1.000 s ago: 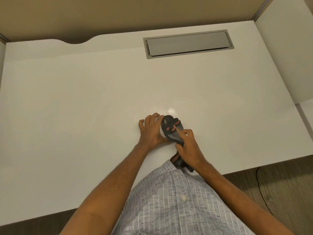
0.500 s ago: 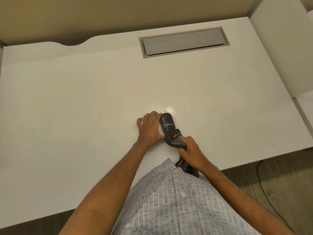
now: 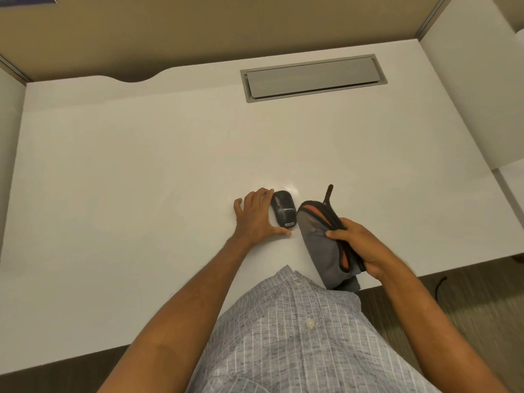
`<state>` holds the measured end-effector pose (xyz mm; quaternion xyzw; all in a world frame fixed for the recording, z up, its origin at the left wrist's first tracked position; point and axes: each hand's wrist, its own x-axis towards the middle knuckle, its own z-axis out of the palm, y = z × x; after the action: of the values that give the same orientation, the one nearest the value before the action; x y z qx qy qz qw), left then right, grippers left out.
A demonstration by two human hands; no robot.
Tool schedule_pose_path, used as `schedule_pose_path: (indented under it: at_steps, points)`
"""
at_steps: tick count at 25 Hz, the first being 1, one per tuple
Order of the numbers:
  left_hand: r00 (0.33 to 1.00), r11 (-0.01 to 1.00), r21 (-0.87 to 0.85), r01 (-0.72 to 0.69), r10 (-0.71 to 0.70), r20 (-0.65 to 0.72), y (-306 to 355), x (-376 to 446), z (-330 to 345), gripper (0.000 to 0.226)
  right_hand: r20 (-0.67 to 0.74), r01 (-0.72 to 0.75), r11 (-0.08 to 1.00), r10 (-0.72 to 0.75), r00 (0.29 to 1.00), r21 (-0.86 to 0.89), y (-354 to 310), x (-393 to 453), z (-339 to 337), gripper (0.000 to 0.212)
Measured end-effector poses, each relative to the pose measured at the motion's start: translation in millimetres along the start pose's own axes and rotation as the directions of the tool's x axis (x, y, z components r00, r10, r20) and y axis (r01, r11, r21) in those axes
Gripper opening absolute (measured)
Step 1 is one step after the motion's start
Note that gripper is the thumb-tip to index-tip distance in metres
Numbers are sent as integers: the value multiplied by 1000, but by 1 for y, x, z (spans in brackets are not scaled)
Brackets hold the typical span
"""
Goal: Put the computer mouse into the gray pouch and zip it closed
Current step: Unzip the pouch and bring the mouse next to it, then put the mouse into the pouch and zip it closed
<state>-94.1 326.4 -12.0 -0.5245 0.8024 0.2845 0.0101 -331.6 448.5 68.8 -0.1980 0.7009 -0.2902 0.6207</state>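
Observation:
A dark computer mouse [image 3: 283, 211] lies on the white desk [image 3: 141, 180]. My left hand [image 3: 255, 218] rests flat beside it, fingers curved around its left edge and thumb at its near end. My right hand [image 3: 360, 251] grips the gray pouch [image 3: 320, 245] along its black zipper edge; the orange lining shows where the pouch gapes open. The pouch sits just right of the mouse, its near end hanging over the desk's front edge. A dark pull cord sticks up from its far end.
A gray cable-tray lid [image 3: 312, 78] is set into the desk at the back. Partition walls close in the back and both sides. A dark cable [image 3: 441, 283] lies on the floor to the right.
The pouch has come away from the mouse to the right in my right hand. The mouse, covered by the pouch before, now lies bare beside my left hand.

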Motion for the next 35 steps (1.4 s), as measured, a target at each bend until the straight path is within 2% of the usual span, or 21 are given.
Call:
schedule_pose_path:
  at_steps: [3,5,7,9,10,12,13,15,16,17,19,22,25,28,31,35]
  points:
    - [1000,1000,-27,8,-7,27,-5,-2,-2,129,-24,30,978,-25,999,207,-4,-8,3,32]
    - [998,993,-115,40,-44,-35,-7,-11,-5,111,20,44,928,-55,998,369,-12,-14,13,34]
    - [981,967,-242,79,-119,-155,-5,-24,-12,85,65,43,879,-84,994,476,-23,-17,26,37]
    - [958,897,-433,90,-197,-209,4,-37,-22,66,112,27,839,-105,988,543,-32,-18,38,40]
    - [962,811,-577,92,-222,-158,11,-42,-30,61,136,14,821,-112,984,571,-36,-18,44,40]
    - [984,514,-846,142,-165,65,28,-52,-49,62,178,-7,789,-130,975,614,-43,-18,55,34]
    - [981,370,-910,187,-110,157,35,-56,-57,66,190,-5,785,-144,971,620,-46,-16,61,31]
    - [979,196,-959,205,-60,197,42,-59,-67,61,188,33,808,-176,966,588,-48,-12,70,30]
    - [983,166,-970,176,-72,166,44,-60,-70,52,177,60,837,-184,967,544,-47,-9,73,32]
    - [987,167,-976,142,-96,127,45,-60,-71,41,162,86,875,-184,970,477,-46,-5,75,34]
    - [985,231,-969,92,-161,55,45,-61,-72,28,105,153,948,-189,976,281,-42,2,77,34]
    - [960,376,-924,74,-276,-36,37,-60,-72,18,-35,275,959,-277,960,-67,-32,13,73,26]
    - [924,517,-852,77,-357,-134,19,-55,-78,22,-144,353,870,-420,896,-344,-20,28,61,27]
    - [910,694,-709,124,-365,-197,8,-39,-85,22,-76,384,707,-524,848,-594,-8,44,53,38]
    - [919,742,-640,200,-368,-140,13,-15,-79,33,14,393,595,-539,842,-701,-4,59,56,48]
    - [927,772,-561,299,-375,-22,32,11,-60,46,89,384,508,-511,855,-771,-3,72,63,55]
